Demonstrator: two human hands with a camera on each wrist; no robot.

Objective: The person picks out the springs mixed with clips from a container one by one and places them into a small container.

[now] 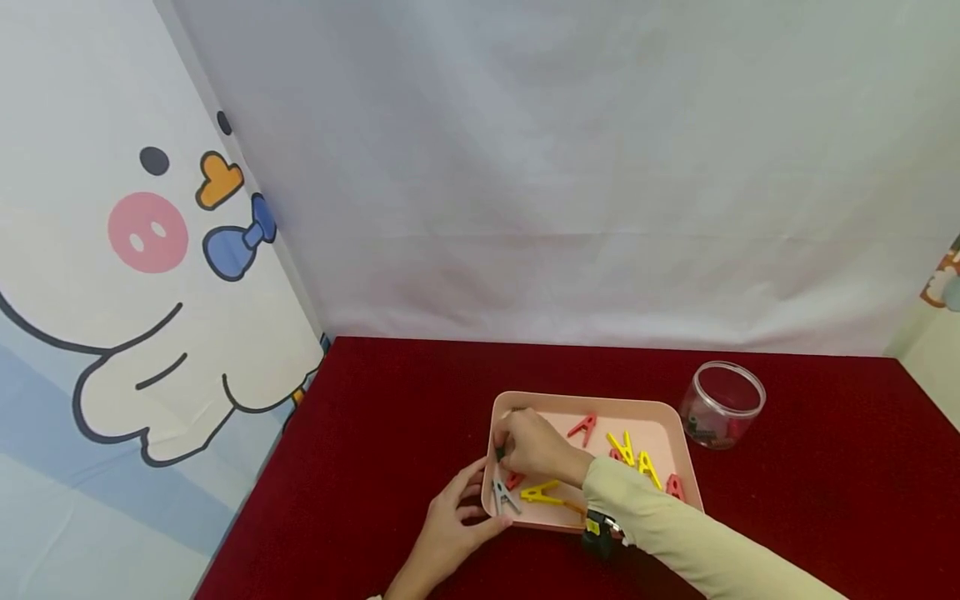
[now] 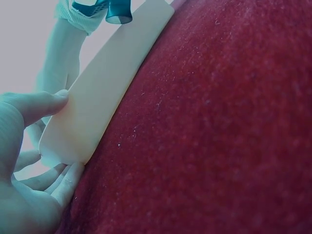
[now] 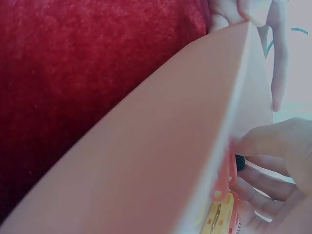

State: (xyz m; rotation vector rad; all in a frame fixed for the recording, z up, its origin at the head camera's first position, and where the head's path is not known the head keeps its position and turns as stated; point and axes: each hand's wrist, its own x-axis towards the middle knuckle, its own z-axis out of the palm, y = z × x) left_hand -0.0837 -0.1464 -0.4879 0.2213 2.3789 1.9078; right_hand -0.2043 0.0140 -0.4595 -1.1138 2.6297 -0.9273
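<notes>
Inside the pink tray [image 1: 649,422], a dark object [image 3: 240,162] sits pinched in the right hand [image 1: 536,444].

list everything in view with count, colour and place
tray: 1, pink, on table cover
table cover: 1, dark red, beneath tray
clips: at least 4, red, in tray
clips: at least 3, yellow, in tray
clip: 1, grey, tray's near left corner
dark piece: at least 1, blackish, tray's left end
jar: 1, clear, right of tray, dark bits inside
backdrop: 1, whitish, behind table cover
cartoon print: 1, multicoloured, left side
edge print: 1, brownish, right edge
wrist device: 1, mostly black, right wrist
right sleeve: 1, pale, right arm
left hand: 1, bare, holding tray's corner
right hand: 1, bare, at dark piece
</notes>
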